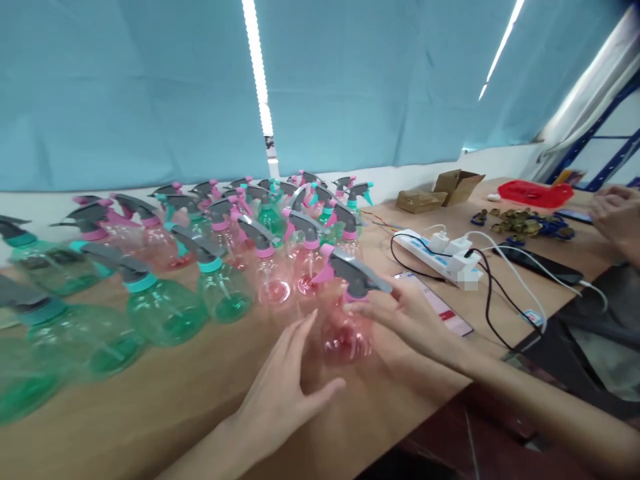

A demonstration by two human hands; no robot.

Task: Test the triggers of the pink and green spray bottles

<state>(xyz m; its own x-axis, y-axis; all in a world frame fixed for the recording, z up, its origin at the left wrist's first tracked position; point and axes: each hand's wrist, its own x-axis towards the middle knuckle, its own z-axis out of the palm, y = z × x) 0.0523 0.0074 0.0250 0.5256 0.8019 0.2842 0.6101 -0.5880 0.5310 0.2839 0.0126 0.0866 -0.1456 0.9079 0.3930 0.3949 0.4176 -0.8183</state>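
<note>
A pink spray bottle (345, 337) with a grey and pink trigger head stands upright on the table in front of me. My right hand (405, 310) is closed around its neck, just under the trigger head. To the left of this bottle my left hand (283, 380) is open, fingers stretched out and thumb apart, with nothing in it. Beyond my hands stand several more spray bottles, among them a green spray bottle (225, 293) and another pink spray bottle (273, 277). The fingers of my right hand are partly hidden behind the bottle.
A white power strip (435, 257) with plugged chargers and loose cables lies at the right. Beside it is a phone (440, 307). Farther back are cardboard boxes (457, 187), a red tray (535, 193) and a pile of brass-coloured parts (525, 223). Another person's hand (617, 213) shows at the right edge.
</note>
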